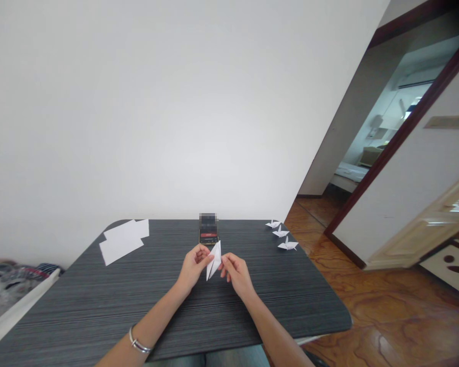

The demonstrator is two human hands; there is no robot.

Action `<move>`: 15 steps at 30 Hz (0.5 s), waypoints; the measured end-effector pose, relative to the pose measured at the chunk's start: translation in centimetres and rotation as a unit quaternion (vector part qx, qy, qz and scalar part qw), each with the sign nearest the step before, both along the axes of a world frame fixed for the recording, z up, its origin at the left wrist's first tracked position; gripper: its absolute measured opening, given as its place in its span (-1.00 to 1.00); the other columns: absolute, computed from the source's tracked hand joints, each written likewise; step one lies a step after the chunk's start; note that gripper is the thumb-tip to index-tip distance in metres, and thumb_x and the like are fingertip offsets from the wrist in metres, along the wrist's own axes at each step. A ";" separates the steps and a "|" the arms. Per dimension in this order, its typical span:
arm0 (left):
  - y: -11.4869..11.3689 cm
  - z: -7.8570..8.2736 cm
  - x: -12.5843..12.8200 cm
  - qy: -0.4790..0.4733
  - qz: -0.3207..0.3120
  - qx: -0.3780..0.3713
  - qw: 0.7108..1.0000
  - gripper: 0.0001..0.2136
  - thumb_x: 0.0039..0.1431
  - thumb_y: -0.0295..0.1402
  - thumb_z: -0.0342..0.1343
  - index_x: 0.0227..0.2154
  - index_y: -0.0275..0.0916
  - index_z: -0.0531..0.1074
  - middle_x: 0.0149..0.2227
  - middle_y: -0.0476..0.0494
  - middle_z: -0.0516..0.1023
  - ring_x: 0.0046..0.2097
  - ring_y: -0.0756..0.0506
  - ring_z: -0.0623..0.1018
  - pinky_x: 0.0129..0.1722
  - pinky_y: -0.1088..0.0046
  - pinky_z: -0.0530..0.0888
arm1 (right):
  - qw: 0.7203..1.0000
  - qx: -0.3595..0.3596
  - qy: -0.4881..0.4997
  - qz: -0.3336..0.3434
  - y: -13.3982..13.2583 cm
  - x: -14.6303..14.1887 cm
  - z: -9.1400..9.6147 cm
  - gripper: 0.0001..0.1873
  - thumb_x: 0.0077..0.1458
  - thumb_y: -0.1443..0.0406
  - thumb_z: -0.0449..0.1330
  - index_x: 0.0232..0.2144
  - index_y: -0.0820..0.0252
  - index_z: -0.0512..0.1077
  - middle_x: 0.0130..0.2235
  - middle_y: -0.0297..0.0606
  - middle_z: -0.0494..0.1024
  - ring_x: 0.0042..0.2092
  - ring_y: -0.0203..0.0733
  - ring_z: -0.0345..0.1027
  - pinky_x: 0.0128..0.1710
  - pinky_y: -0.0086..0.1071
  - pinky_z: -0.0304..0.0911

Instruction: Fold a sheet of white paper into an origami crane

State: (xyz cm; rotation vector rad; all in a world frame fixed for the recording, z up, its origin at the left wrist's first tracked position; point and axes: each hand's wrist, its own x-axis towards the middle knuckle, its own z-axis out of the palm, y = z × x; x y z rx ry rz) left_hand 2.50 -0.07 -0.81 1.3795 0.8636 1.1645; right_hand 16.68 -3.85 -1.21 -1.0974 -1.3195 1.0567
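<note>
Between my two hands is a folded piece of white paper (214,262), a narrow diamond shape with a slit down its middle, held tilted above the table. My left hand (193,264) pinches its left edge between thumb and fingers. On the opposite edge, the thumb and forefinger of my right hand (235,271) close on the paper, the other fingers curled below. Just behind the paper stands a phone (208,229) with a dark screen and a red bar. Three folded paper cranes (288,244) sit in a row along the table's right side.
Several white paper sheets (121,244) overlap at the back left of the dark wood-grain table (168,311). A white wall (214,112) rises behind its far edge. Clothes or fabric (11,285) lie beyond the left edge; a wooden floor and doorway are to the right.
</note>
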 end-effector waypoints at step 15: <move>-0.2 -0.2 0.3 -0.031 -0.053 0.009 0.998 -0.70 -0.10 -0.35 0.16 -0.30 -0.28 0.22 -0.55 0.07 0.29 -0.50 0.07 0.33 -0.48 0.58 0.25 | 1.000 -0.008 0.009 -0.022 0.0 0.1 0.1 -0.76 -0.02 0.21 0.07 -0.62 0.22 0.27 -0.69 -0.45 0.30 -0.70 -0.44 0.05 -0.72 -0.56 -0.09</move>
